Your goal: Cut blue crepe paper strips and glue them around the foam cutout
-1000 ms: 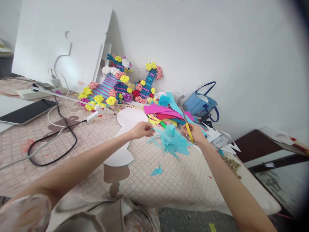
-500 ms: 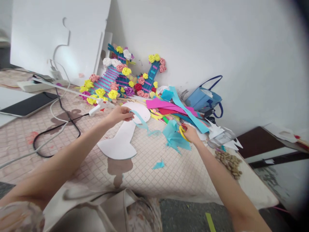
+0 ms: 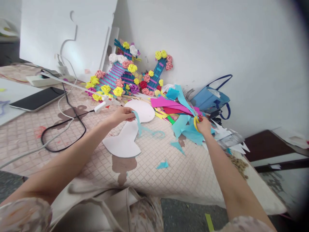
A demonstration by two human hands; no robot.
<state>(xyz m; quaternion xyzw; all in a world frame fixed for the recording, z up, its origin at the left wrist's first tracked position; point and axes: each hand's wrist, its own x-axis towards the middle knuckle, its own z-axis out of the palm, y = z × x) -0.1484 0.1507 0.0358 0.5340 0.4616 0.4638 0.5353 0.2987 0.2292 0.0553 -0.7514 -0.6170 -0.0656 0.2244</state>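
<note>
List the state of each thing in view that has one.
left hand: closed, pinching
blue strip: limp, hanging from fingers
right hand: closed, gripping
scissors: held; blade opening unclear
white cutout: flat, partly covered
glue gun: lying down, cord attached
device: flat, screen dark
blue bag: tilted

Before me on the desk (image 3: 149, 180), the cutout (image 3: 122, 144) lies near frame centre, the glue gun (image 3: 101, 105) left, the bag (image 3: 204, 100) right.
</note>
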